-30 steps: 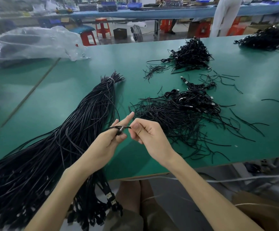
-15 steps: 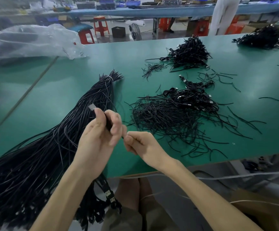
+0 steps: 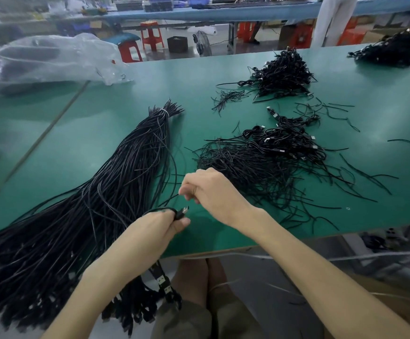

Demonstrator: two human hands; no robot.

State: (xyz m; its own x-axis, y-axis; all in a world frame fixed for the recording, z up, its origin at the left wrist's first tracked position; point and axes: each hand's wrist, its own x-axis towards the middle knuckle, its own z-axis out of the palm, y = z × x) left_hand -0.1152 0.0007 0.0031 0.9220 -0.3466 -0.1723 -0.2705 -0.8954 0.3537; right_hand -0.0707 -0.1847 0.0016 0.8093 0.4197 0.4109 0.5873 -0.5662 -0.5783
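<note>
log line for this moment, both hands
left hand: holds black cable near its connector | right hand: pinches same cable | tied cable bundle: on green table, left of hands

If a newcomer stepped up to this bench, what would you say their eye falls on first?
Probably the big tied bundle of black cables, fanning across the left of the green table and over its near edge. At that edge, the left hand grips a single cable near its connector while the right hand pinches it further along. A loose tangle of cables lies just beyond them.
</note>
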